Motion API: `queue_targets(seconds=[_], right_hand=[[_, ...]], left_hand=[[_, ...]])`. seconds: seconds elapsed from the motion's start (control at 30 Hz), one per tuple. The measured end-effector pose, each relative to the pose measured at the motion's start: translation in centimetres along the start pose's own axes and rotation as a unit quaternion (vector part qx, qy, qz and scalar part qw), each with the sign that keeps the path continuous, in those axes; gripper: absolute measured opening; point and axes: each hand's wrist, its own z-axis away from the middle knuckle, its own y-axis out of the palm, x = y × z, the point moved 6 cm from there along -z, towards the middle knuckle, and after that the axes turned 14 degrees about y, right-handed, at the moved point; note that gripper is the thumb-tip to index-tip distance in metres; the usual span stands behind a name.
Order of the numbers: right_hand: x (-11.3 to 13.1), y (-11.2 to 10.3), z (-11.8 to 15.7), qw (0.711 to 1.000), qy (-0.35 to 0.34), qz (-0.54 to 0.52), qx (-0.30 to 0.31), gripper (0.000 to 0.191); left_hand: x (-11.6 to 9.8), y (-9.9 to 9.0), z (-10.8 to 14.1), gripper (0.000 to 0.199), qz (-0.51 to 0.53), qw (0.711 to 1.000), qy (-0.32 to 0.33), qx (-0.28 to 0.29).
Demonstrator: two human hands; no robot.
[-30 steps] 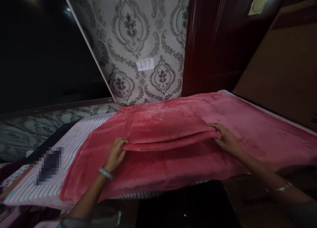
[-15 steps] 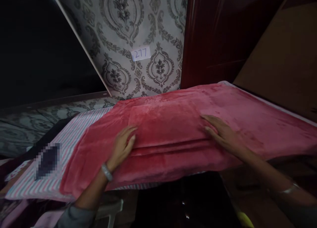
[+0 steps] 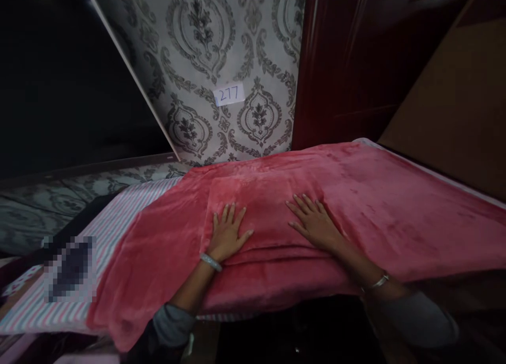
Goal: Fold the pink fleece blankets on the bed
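A folded red plush cloth (image 3: 264,216) lies on a larger spread of the same red plush fabric (image 3: 379,206), its layered front edge facing me. My left hand (image 3: 227,235) rests palm down on the left part of the folded cloth, fingers spread. On the right part, my right hand (image 3: 314,221) also lies flat with its fingers apart. Neither hand grips anything. Beneath the red fabric, a striped cloth (image 3: 130,208) shows at the left.
A patterned wall (image 3: 233,53) with a paper marked 277 (image 3: 229,94) stands behind. A large black screen (image 3: 71,79) is at the left, a dark red wooden panel (image 3: 340,63) and a brown board (image 3: 458,89) at the right. A pixelated dark patch covers part of the striped cloth.
Both hands have moved inward from the sides of the folded cloth onto its top. Their fingers, curved before, are now spread flat. The view has shifted slightly.
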Motion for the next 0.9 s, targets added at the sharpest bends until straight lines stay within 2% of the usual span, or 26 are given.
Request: queue_targets(seconds=[0.17, 0.33, 0.4, 0.5, 0.6, 0.67, 0.77, 0.83, 0.9], right_hand=[[-0.2, 0.0, -0.3, 1.0, 0.002, -0.01, 0.009, 0.058], [0.1, -1.1, -1.4, 0.996, 0.024, -0.023, 0.088, 0.058], [1.9, -2.5, -2.1, 0.994, 0.016, -0.041, 0.099, 0.056], [6.1, -4.3, -3.2, 0.992, -0.047, -0.066, 0.098, 0.055], [9.3, -3.9, -3.9, 0.989, -0.085, -0.065, 0.106, 0.055], [10.0, -2.7, -4.1, 0.989, -0.09, -0.056, 0.099, 0.055], [9.1, -0.9, -4.4, 0.992, -0.099, -0.046, 0.064, 0.054], [7.3, -0.1, -4.8, 0.995, -0.087, -0.034, 0.043, 0.054], [4.6, 0.3, -5.4, 0.998, -0.047, -0.013, 0.034, 0.055]], left_hand=[[0.2, -0.5, 0.0, 0.07, 0.02, 1.0, -0.006, -0.002], [-0.6, -1.8, 0.5, 0.058, 0.057, 0.998, -0.02, -0.013], [-1.8, -2.7, 0.4, 0.054, 0.06, 0.998, -0.016, -0.03], [-3.6, -3.8, -0.4, 0.054, 0.047, 0.998, 0.019, -0.045], [-4.0, -3.4, -1.4, 0.057, 0.028, 0.998, 0.028, -0.044], [-3.6, -2.3, -1.7, 0.061, 0.02, 0.999, 0.02, -0.035], [-3.0, -0.6, -1.7, 0.064, 0.015, 0.999, 0.019, -0.028], [-2.8, -0.1, -1.5, 0.064, 0.015, 0.999, 0.018, -0.025], [-2.8, 0.1, -1.4, 0.065, 0.016, 0.999, 0.02, -0.024]])
